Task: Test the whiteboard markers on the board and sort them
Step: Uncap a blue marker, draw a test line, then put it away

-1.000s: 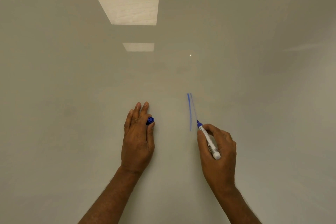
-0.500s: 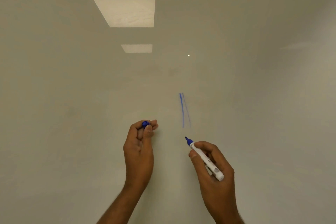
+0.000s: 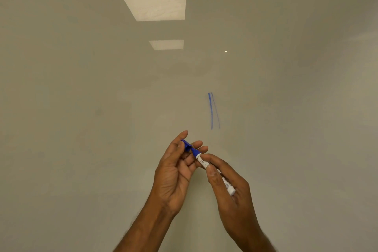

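Note:
A glossy whiteboard [image 3: 102, 129] fills the view. On it, right of centre, is a blue vertical stroke [image 3: 211, 110] with a fainter thin line beside it. My right hand [image 3: 231, 188] grips a white-barrelled blue marker [image 3: 204, 162], tip pointing up and left. My left hand [image 3: 176, 170] pinches the blue cap [image 3: 186, 145] between thumb and fingers. The marker's blue tip touches the cap's opening. Both hands are held together below the stroke, off the board surface.
The board reflects two rectangular ceiling lights [image 3: 157, 4] at the upper centre and a small light spot [image 3: 225, 51]. No tray, other markers or board edges are in view.
My right hand drew the marker down off the stroke and moved left. My left hand lifted off the board and turned the cap toward the tip; the two now meet.

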Demonstrator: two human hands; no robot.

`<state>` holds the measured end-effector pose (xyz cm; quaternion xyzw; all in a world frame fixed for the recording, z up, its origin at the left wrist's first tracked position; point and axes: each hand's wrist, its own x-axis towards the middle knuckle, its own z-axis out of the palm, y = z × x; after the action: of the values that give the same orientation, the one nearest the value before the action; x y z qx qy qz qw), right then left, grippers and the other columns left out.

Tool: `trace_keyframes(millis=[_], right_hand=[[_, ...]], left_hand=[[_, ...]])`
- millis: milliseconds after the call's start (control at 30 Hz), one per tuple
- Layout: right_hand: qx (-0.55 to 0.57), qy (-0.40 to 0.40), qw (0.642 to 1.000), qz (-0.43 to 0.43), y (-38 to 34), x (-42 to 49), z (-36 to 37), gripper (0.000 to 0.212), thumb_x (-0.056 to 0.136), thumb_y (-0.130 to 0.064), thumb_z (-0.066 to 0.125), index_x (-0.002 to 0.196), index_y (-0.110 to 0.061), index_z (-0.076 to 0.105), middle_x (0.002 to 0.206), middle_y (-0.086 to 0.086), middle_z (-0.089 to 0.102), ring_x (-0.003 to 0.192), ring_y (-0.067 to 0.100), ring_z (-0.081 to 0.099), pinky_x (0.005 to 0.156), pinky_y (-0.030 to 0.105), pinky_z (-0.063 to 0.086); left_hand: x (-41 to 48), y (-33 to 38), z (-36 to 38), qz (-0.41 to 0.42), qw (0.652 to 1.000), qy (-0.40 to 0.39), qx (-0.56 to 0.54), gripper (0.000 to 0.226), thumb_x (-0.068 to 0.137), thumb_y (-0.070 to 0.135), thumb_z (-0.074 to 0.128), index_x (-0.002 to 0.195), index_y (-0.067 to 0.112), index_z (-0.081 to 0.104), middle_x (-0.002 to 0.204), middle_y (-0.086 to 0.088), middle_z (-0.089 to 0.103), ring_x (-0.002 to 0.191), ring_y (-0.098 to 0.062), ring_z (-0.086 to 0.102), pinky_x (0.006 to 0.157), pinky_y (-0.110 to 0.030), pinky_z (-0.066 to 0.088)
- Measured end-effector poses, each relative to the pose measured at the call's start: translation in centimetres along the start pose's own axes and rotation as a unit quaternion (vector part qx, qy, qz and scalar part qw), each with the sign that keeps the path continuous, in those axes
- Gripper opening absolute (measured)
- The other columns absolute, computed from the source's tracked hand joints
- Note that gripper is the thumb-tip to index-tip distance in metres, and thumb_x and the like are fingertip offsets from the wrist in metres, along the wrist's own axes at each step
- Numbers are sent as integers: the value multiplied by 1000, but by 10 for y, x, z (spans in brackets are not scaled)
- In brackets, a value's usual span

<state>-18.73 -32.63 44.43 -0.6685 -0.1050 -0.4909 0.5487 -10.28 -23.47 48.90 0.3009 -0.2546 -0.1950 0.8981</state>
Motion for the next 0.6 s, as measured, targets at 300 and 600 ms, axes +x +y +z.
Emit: trace_keyframes(millis=[300, 600], right_hand=[[-10, 6, 1000, 10, 3, -12, -2, 31, 96, -40, 53, 117, -24, 70, 111, -13, 71, 112, 12, 64, 90, 16, 50], [4, 8, 997, 71, 18, -22, 7, 25, 95, -23, 53, 112, -22, 71, 107, -12, 71, 106, 6, 65, 88, 15, 51]], left_hand=[[-21, -18, -3, -14, 1000, 6, 17, 30, 103, 12, 48, 128, 5, 63, 103, -27, 71, 103, -38, 72, 89, -43, 61], [-30, -34, -18, 23, 998, 66, -2, 29, 101, 18, 49, 121, 5, 66, 98, -25, 72, 104, -40, 70, 101, -53, 51]])
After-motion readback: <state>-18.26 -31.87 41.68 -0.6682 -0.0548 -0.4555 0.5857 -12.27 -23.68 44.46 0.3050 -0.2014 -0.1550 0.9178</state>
